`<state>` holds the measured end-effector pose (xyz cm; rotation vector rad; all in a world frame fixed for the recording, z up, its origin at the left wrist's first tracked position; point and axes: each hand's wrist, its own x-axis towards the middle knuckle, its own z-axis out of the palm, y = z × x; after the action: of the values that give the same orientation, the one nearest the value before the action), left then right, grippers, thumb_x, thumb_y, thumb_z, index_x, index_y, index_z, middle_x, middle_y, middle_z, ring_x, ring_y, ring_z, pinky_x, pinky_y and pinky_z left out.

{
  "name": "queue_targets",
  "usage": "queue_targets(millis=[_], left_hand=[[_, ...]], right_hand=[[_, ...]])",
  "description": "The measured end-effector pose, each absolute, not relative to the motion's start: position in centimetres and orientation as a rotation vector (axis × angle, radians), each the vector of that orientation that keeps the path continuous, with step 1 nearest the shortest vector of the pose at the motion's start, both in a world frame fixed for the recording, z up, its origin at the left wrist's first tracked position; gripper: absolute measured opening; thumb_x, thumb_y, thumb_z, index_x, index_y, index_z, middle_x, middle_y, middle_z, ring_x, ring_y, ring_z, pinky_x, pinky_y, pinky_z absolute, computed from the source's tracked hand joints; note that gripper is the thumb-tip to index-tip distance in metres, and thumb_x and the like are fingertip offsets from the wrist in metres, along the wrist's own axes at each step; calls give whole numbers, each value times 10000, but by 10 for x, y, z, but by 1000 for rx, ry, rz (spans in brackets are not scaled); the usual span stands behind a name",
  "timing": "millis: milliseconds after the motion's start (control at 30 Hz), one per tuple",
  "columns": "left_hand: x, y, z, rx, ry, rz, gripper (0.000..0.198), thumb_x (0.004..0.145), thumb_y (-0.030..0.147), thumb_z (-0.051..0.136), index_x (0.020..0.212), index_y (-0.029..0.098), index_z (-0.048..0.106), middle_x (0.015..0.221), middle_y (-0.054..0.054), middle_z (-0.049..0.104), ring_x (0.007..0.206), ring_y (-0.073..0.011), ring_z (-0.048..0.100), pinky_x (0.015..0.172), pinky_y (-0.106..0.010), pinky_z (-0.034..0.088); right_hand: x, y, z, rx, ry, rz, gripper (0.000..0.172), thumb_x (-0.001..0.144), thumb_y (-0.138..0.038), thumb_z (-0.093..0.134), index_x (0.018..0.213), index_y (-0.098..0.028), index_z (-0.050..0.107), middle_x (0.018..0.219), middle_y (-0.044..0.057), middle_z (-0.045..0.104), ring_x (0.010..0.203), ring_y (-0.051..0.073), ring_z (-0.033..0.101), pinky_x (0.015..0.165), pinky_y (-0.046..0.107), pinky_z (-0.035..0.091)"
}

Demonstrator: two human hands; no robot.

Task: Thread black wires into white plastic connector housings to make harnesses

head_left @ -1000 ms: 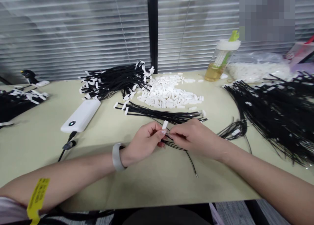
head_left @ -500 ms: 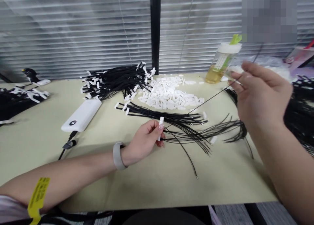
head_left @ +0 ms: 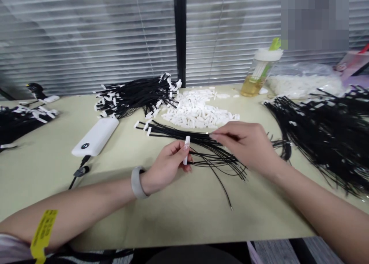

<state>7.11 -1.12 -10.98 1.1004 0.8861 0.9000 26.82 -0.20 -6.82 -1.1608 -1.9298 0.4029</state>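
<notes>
Between the thumb and fingers of my left hand (head_left: 173,160) is a white plastic connector housing (head_left: 186,145), held upright, with black wires running from it to the right. My right hand (head_left: 245,143) pinches a thin black wire near its bright metal tip (head_left: 207,133), a little to the right of and above the housing. Beneath and behind both hands lies a loose bundle of black wires (head_left: 173,132), some with white housings at their left ends. One wire (head_left: 221,183) curves toward the table's front.
Behind the hands is a heap of loose white housings (head_left: 198,112). Finished-looking wire bundles (head_left: 138,97) lie at back left, and a thick pile of black wires (head_left: 323,133) at right. A white power bank (head_left: 96,137), a bottle (head_left: 259,73) and a plastic bag (head_left: 305,81) stand around.
My right hand has come down and left from the upper right, bringing the wire's tip close to the housing. My left hand keeps its hold on the housing, nearly still.
</notes>
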Motion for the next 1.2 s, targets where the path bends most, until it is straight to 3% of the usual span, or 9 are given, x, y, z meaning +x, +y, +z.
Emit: queue_targets(millis=[167, 567, 900, 1200], left_hand=[[71, -11, -109, 1113, 868, 877, 185, 815, 303, 505, 702, 163, 461, 621, 37, 527, 476, -59, 507, 498, -216, 406], [72, -14, -105, 1227, 864, 834, 223, 816, 308, 506, 664, 159, 438, 621, 39, 509, 475, -49, 492, 495, -204, 409], [73, -15, -105, 1287, 929, 779, 237, 816, 330, 494, 663, 160, 432, 612, 43, 509, 454, -45, 500, 468, -194, 421], [71, -15, -107, 1335, 879, 727, 230, 809, 332, 504, 668, 155, 461, 595, 44, 496, 458, -49, 489, 456, -191, 421]], right_hand=[[254, -6, -77, -1080, -2128, 234, 152, 786, -176, 531, 749, -204, 676, 676, -15, 639, 611, 78, 555, 585, 209, 416], [254, -3, -85, -1051, -2266, -10, 175, 812, -197, 491, 764, -183, 659, 696, 13, 628, 637, 98, 549, 585, 214, 396], [254, -7, -87, -932, -2326, -593, 183, 803, -128, 461, 748, -163, 632, 698, 24, 610, 672, 117, 538, 549, 231, 369], [253, 1, -93, -849, -2386, -530, 159, 806, -124, 451, 782, -161, 604, 752, 31, 604, 705, 124, 515, 601, 245, 393]])
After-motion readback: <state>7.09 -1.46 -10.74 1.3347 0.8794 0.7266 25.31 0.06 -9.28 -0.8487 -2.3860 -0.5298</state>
